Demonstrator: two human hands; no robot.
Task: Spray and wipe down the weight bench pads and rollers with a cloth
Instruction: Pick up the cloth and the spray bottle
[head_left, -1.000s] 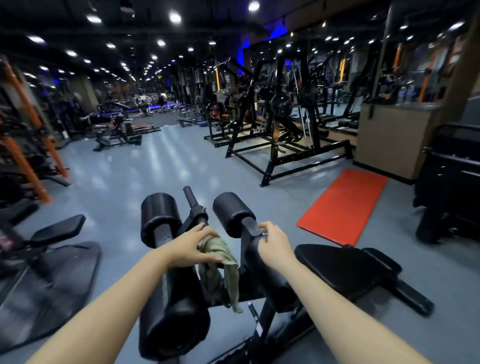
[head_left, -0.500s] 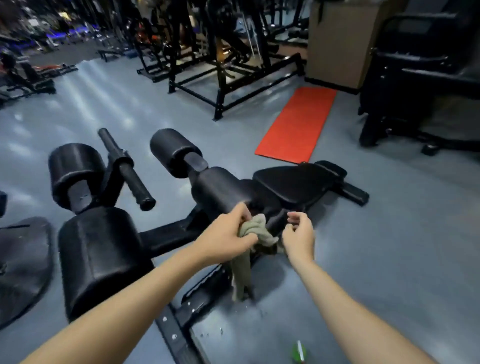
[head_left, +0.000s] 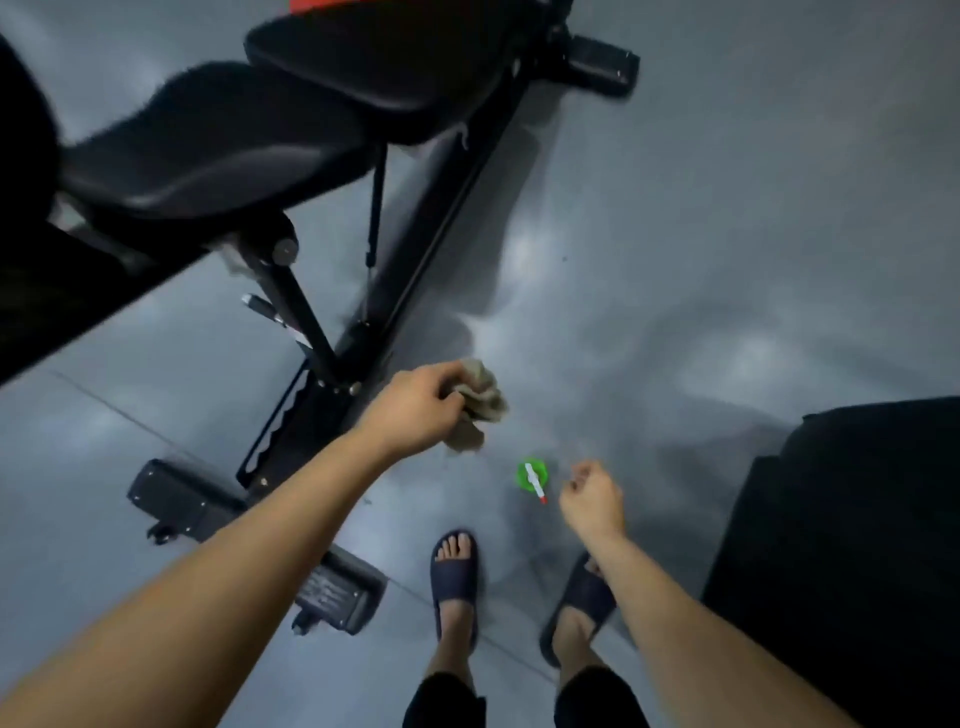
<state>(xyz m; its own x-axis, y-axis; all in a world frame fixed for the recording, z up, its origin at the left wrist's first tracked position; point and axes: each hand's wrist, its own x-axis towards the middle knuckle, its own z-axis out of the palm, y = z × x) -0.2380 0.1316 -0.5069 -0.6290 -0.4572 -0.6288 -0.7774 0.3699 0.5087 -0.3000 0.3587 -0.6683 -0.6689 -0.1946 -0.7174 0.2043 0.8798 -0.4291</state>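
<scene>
Spray bottle (head_left: 532, 474) stands on the floor (head_left: 727, 260), seen from above, just beside the right hand (head_left: 592, 499) on its inner side, with the nozzle tip pointing toward that hand. The right hand is nearer, loosely curled and empty. The left hand (head_left: 415, 410) grips the bunched cloth (head_left: 480, 400) below the bench (head_left: 234, 140).
</scene>
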